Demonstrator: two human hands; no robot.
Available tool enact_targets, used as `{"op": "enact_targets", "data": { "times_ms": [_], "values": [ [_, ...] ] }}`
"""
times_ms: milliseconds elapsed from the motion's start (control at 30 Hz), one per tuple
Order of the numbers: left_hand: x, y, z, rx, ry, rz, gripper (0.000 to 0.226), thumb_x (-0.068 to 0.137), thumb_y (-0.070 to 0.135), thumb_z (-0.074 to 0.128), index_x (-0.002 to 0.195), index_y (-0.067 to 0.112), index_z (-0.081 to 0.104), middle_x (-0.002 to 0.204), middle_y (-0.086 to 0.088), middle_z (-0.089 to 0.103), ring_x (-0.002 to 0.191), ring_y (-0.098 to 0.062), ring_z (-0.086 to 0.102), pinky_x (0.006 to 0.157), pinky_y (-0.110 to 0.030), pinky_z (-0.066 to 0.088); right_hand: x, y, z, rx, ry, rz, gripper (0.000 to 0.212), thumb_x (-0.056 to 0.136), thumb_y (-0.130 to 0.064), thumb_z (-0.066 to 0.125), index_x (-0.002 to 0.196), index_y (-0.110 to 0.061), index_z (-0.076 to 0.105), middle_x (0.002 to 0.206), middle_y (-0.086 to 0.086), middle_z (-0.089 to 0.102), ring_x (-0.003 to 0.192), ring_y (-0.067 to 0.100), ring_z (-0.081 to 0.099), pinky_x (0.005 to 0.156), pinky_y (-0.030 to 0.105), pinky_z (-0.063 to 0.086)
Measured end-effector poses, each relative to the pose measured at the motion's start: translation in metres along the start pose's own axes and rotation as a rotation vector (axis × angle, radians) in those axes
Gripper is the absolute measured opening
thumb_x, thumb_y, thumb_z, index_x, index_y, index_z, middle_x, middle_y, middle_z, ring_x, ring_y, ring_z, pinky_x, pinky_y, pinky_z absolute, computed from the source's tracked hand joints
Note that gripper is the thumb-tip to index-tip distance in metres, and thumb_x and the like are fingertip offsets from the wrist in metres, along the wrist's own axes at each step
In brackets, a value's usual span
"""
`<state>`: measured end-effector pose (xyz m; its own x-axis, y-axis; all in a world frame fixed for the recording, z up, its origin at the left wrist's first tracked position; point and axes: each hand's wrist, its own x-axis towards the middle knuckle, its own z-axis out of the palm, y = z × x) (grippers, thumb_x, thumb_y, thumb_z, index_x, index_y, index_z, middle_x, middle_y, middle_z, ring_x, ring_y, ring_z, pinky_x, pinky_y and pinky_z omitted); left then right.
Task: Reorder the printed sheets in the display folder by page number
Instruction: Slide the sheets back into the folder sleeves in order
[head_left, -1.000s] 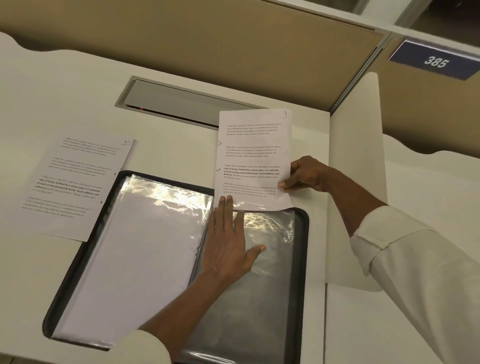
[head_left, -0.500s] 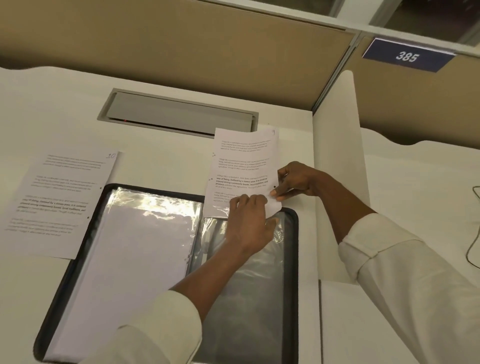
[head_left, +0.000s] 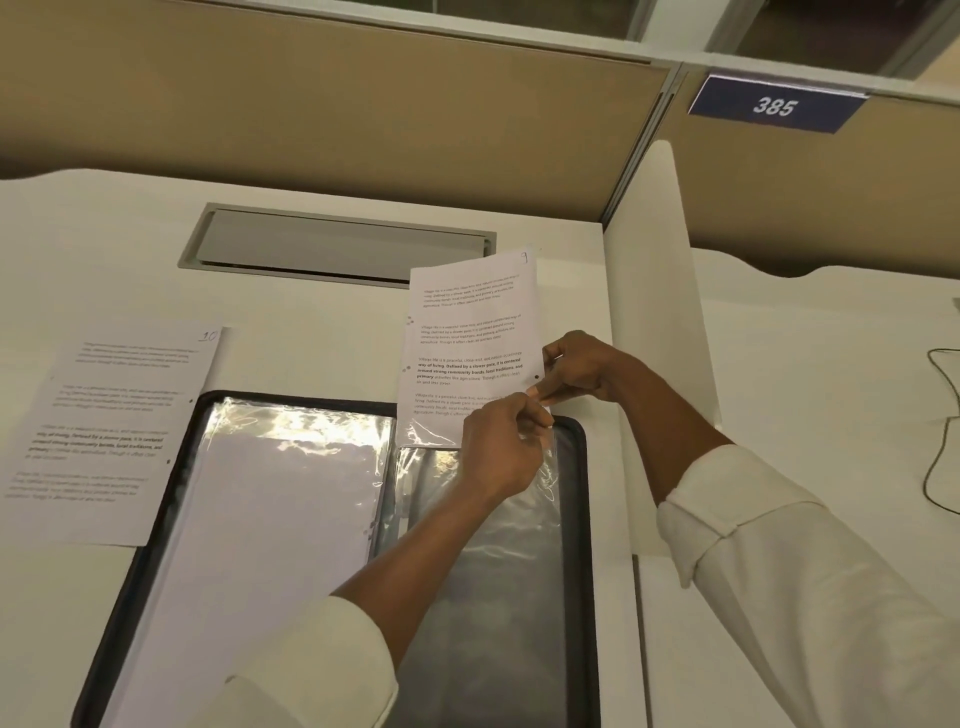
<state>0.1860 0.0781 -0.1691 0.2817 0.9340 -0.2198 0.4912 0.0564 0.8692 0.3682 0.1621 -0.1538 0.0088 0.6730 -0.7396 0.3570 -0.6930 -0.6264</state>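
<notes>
Open flat on a white desk (head_left: 104, 234): a black-rimmed display folder (head_left: 580, 519). In its left half, a glossy pocket holding a blank white page (head_left: 280, 519). In its right half, a clear plastic sleeve (head_left: 493, 582) with dark backing showing through.

Tilted up over the folder's far right corner: a white printed sheet marked 9 (head_left: 467, 332), text toward the camera, lower edge at the sleeve's mouth, shiny film over its bottom left corner. On its right edge, the right hand (head_left: 582, 369), thumb and fingertips pinching the paper just below a punched hole. Just below, the left hand (head_left: 498, 452), fingers curled, pinching the sleeve's top edge. Sheet's lower right corner hidden behind those knuckles; part of the sleeve covered by the left forearm crossing it.

Flat on the desk against the folder's left rim: a second printed sheet marked 10 (head_left: 104, 431).

Behind the folder, a grey recessed hatch (head_left: 337, 244). Close beside the right hand, an upright white divider panel (head_left: 660, 291). Further back, a tan partition wall (head_left: 311, 104) with a blue sign reading 385 (head_left: 774, 106). On the neighbouring desk, a thin black cable (head_left: 932, 441).
</notes>
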Motion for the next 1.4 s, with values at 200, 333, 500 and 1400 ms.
{"op": "enact_targets", "data": {
  "times_ms": [200,333,500,1400],
  "values": [
    [-0.002,0.001,0.012,0.087,0.037,0.026,0.024,0.082,0.015,0.083,0.099,0.031,0.074,0.103,0.018,0.072,0.108,-0.011,0.063,0.106,-0.043,0.048,-0.010,0.004,0.003,-0.021,0.075,-0.014,0.033,0.073,0.015,0.086,0.074,-0.006,0.061,0.071,0.013,0.071,0.065,0.024,0.073,0.068,0.033,0.066],
    [-0.002,0.002,0.005,0.164,0.129,0.041,0.023,0.085,0.017,0.083,0.103,0.027,0.072,0.115,0.009,0.067,0.115,-0.016,0.053,0.103,-0.034,0.038,-0.014,0.005,0.005,-0.039,0.113,0.004,0.034,0.072,0.010,0.089,0.072,-0.010,0.062,0.070,0.009,0.070,0.065,0.022,0.069,0.060,0.028,0.061],
    [0.019,-0.023,-0.027,0.145,0.258,-0.043,0.017,0.080,0.023,0.086,0.086,0.030,0.072,0.098,0.012,0.072,0.101,-0.019,0.063,0.097,-0.049,0.051,-0.014,0.015,0.011,0.032,0.119,0.062,0.033,0.072,0.005,0.092,0.093,-0.006,0.069,0.099,0.016,0.078,0.078,0.024,0.073,0.054,0.024,0.060],
    [0.104,-0.057,-0.140,0.074,-0.066,-0.483,0.031,0.071,0.005,0.097,0.091,0.002,0.074,0.097,-0.007,0.080,0.091,-0.026,0.078,0.088,-0.045,0.065,-0.003,0.039,0.007,0.125,0.250,-0.052,0.043,0.070,-0.017,0.098,0.099,0.001,0.073,0.092,0.013,0.079,0.078,0.027,0.074,0.065,0.035,0.063]
  ]
}}
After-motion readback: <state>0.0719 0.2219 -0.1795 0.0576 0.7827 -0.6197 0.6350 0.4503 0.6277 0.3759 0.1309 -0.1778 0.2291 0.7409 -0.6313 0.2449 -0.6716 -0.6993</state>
